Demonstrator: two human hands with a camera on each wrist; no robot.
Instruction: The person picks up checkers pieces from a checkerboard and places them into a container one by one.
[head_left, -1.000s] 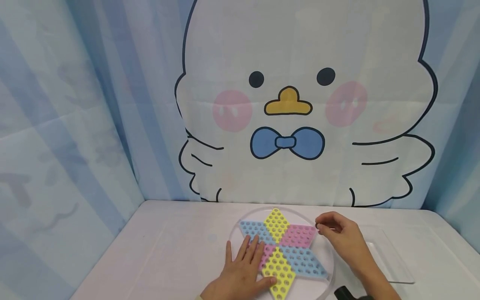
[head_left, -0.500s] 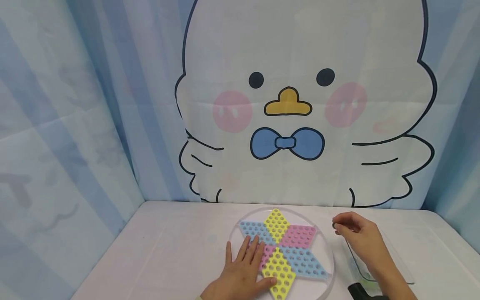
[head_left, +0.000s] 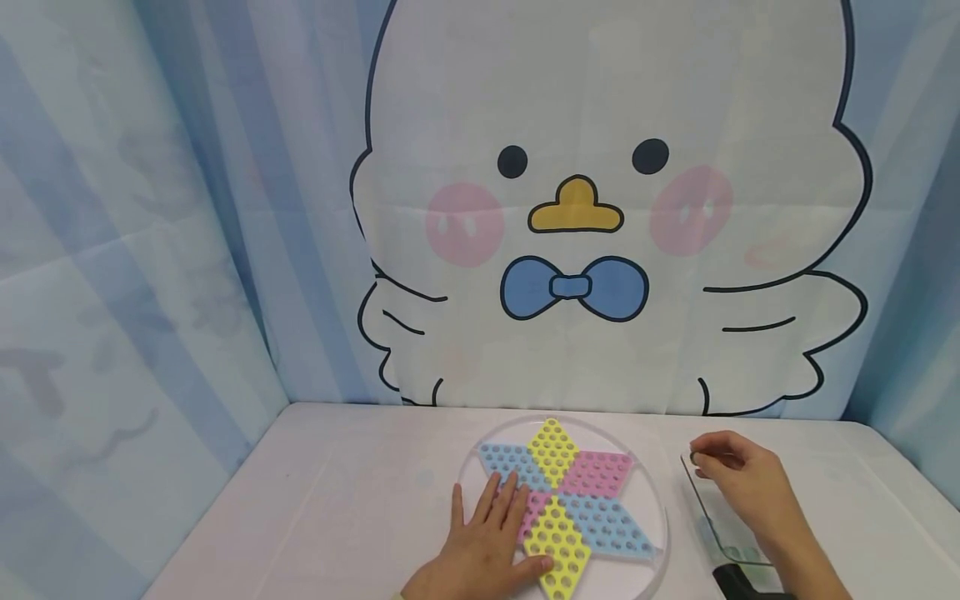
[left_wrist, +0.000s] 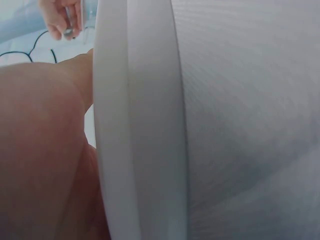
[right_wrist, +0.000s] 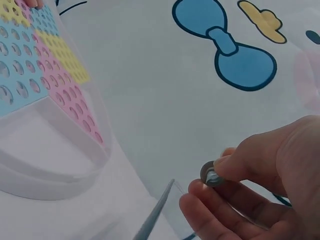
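A round Chinese checkers board (head_left: pixel 618 454) lies at the table's middle, its perforated star coloured yellow, pink and blue. My left hand (head_left: pixel 487 537) rests flat on its left side with fingers spread, covering part of the pink and blue points. Right of the board, my right hand (head_left: pixel 750 483) pinches a marble (right_wrist: pixel 211 175) between thumb and fingers; it looks grey-green and glassy in the right wrist view. That hand is over a clear box (head_left: pixel 712 521), which it partly hides. Greenish shapes show through the box, too faint to identify.
A white table (head_left: pixel 337 492) carries everything. Behind it hangs a cloth backdrop (head_left: pixel 577 358) printed with a bird, and more cloth (head_left: pixel 135 333) hangs at the left. A black strap or camera part (head_left: pixel 738 581) sits at my right wrist.
My right hand has moved right, away from the board's edge to above the clear box, with the marble still pinched. My left hand has stayed in place.
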